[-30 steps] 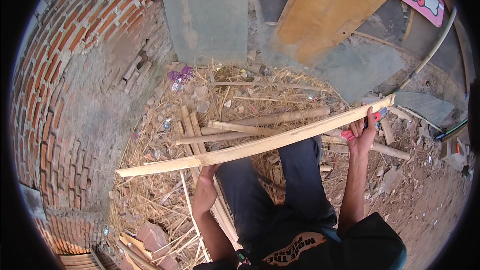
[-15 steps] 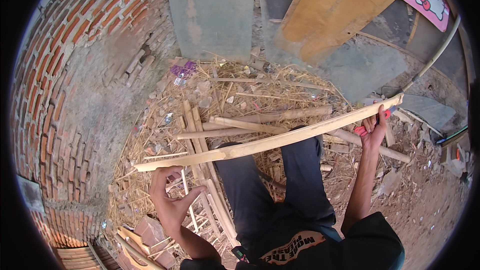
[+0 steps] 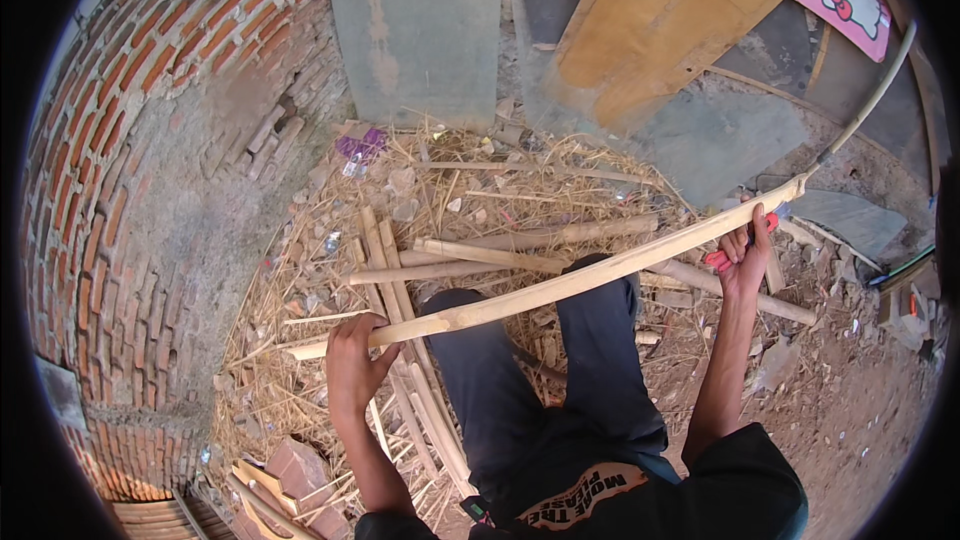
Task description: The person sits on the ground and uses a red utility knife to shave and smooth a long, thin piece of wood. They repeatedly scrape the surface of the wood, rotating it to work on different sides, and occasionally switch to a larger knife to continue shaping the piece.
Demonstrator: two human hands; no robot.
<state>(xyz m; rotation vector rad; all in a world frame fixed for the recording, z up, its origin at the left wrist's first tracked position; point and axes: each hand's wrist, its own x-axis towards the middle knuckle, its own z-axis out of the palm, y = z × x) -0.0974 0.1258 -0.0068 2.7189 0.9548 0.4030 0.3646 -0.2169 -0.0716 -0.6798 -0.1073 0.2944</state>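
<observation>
A long split bamboo strip (image 3: 560,288) lies slantwise above my knees, its far right end higher in the picture than its left end. My left hand (image 3: 355,365) is closed round the strip near its left end, with the thumb on the near side and a short tip sticking out beyond the fingers. Close to the other end, my right hand (image 3: 742,262) grips the strip from below. That same hand also holds a red-handled knife (image 3: 717,261); part of its blade shows beside the strip.
Bamboo poles (image 3: 430,272) and split slats (image 3: 437,420) lie on straw and rubble around my legs. A brick wall (image 3: 110,270) rises on the left. Grey sheets (image 3: 415,30) and a tan board (image 3: 680,30) lean at the back. A brick (image 3: 300,470) sits at lower left.
My left hand has moved right and up and closed on the bamboo strip; before, its thumb and fingers were apart beneath it. The strip's left end has shifted slightly right and down.
</observation>
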